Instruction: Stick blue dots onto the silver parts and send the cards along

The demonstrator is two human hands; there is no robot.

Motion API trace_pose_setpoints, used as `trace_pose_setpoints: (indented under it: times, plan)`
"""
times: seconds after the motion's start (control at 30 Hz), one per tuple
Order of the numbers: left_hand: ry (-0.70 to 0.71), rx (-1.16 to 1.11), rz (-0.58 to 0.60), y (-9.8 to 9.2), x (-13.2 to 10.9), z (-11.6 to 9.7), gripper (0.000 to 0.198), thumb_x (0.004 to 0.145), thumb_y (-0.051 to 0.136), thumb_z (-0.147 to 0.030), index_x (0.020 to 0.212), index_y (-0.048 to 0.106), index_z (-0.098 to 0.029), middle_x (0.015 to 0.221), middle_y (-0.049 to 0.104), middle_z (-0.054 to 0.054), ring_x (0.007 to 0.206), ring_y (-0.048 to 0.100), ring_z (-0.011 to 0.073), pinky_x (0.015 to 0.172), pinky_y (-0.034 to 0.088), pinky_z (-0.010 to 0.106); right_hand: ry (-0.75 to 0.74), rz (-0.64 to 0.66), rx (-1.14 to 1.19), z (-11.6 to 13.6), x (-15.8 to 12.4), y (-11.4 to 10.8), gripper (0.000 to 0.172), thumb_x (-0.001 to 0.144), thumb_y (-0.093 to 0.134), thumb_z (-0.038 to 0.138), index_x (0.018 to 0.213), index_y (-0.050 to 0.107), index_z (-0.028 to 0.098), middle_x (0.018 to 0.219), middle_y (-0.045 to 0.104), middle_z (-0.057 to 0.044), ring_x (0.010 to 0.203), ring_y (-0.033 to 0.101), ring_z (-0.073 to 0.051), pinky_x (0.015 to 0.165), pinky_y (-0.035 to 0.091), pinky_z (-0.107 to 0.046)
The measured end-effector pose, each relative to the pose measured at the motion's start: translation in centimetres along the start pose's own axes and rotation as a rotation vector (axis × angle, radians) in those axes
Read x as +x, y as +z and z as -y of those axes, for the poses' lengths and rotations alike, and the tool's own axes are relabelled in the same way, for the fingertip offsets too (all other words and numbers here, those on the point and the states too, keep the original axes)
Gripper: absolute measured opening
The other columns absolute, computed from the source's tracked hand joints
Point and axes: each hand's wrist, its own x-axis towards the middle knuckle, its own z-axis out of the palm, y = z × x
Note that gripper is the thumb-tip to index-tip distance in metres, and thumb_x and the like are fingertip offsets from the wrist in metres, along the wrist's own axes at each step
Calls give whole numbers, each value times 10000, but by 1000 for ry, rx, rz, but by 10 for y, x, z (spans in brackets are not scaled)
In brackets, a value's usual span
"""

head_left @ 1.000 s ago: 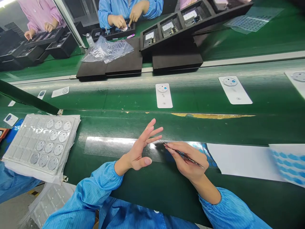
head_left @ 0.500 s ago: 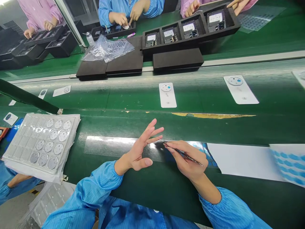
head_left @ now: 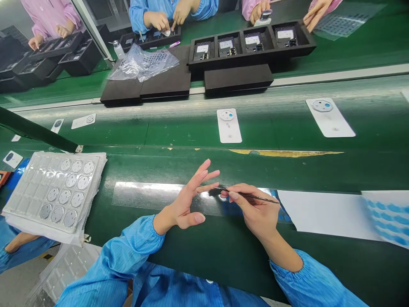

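My left hand [head_left: 187,200] is held up over the bench with its fingers spread and thumb apart. A slim pair of dark tweezers [head_left: 263,198] is pinched in my right hand [head_left: 257,211], lying nearly level. Its tip points left and reaches the lower fingers of my left hand; whether it touches them, or holds anything, I cannot tell. Beneath both hands lies a clear plastic strip [head_left: 137,197], with blue patches showing at its right end. White paper [head_left: 322,213] continues to the right, followed by a sheet with rows of blue dots [head_left: 388,219].
At left sits a clear tray [head_left: 25,198] with several round silver discs. White cards [head_left: 230,132] with round parts lie on the green conveyor [head_left: 179,128]. Black compartment boxes [head_left: 236,62] stand beyond, where co-workers' hands [head_left: 169,19] are busy. A green bar [head_left: 38,130] slants in from the left.
My right hand has turned, bringing the tweezers from a steep slant to nearly level. My left hand keeps its place. The nearer white cards have shifted slightly right.
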Motion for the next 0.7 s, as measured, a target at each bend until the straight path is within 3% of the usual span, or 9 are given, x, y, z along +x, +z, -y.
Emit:
trace_pose_setpoints:
  times: [0.23, 0.57, 0.7]
  plan:
    - [-25, -10, -7, 2, -1, -2, 812, 969, 490, -713, 1632, 101, -451, 1747, -53, 46, 1547, 263, 422, 1162, 395, 636, 23, 3, 2, 1, 3, -1, 44, 893, 791, 286, 889, 803, 244, 770, 780, -47, 641, 752, -213, 539, 633, -310]
    - [-43, -67, -33, 2, 0, -4, 812, 965, 530, -689, 1630, 139, -432, 1747, -46, 50, 1539, 284, 417, 1148, 441, 620, 87, 52, 98, -7, 1, -9, 42, 901, 780, 241, 929, 811, 247, 803, 774, -40, 673, 759, -203, 610, 662, -320]
    - [-83, 9, -108, 5, 1, -3, 772, 1011, 585, -465, 1616, 104, -447, 1745, -17, 80, 1485, 409, 368, 1096, 532, 564, 111, 106, 108, -9, -2, -8, 52, 904, 777, 229, 942, 807, 249, 802, 778, -32, 675, 765, -200, 618, 664, -309]
